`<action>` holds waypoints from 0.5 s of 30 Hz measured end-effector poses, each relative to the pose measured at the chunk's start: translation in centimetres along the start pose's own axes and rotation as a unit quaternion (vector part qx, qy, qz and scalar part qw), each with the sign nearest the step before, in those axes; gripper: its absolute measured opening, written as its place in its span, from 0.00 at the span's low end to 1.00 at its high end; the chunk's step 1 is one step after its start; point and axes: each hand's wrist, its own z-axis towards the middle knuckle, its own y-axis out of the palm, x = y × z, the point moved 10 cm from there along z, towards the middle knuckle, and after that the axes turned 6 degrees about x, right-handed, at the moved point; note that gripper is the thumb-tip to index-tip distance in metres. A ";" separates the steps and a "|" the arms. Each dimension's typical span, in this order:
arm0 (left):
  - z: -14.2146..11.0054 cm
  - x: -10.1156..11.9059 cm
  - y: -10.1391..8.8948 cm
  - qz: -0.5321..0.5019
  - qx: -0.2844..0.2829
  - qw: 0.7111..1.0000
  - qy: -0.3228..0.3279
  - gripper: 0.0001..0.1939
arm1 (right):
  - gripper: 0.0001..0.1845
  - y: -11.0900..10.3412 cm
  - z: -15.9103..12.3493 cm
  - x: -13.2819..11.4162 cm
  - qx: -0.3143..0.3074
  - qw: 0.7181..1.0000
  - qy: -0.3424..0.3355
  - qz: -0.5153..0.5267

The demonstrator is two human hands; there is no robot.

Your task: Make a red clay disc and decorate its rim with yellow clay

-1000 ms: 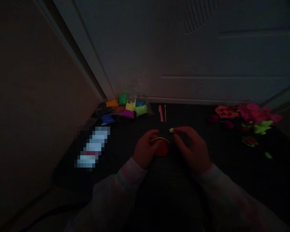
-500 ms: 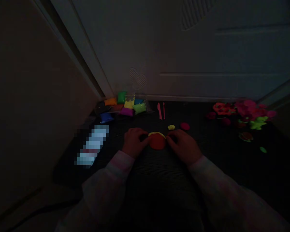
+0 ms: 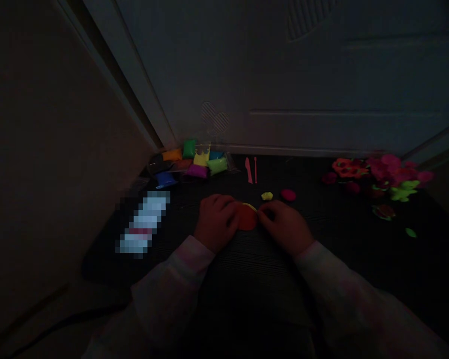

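From my end I see the red disc [image 3: 247,220] on the bench [image 3: 247,264], between the 2 hands, well in from the far edge. A thin yellow strip [image 3: 250,206] follows its far rim. My left hand [image 3: 216,222] lies over the disc's left side, fingers curled; I can't tell whether it grips or only rests. My right hand [image 3: 288,227] has thumb and forefinger drawn close at the disc's right rim; it's too dark to tell whether anything is pinched there.

I judge the disc light, soft and easily dented, perhaps slightly tacky; I'd take it by opposite rims with flat fingertips. The strip looks thinner and easier to stretch or tear, so I'd handle it lightly by its ends.

Just beyond the right hand sit a yellow lump [image 3: 267,196] and a crimson disc [image 3: 288,195]. Near the far edge are 2 pink tools [image 3: 249,170], with colored packets [image 3: 198,171] toward the far left corner and pink flowers [image 3: 391,169] toward the far right.
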 end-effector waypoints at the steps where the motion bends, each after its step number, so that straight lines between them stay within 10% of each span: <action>1: -0.2 1.2 0.3 -0.006 -0.019 0.999 0.037 0.12 | 0.10 0.0 0.0 0.0 0.000 1.000 0.001 0.001; 15: -1.0 3.5 1.8 -0.018 -0.080 0.992 0.098 0.13 | 0.09 0.2 0.1 0.4 -0.012 0.999 0.029 0.012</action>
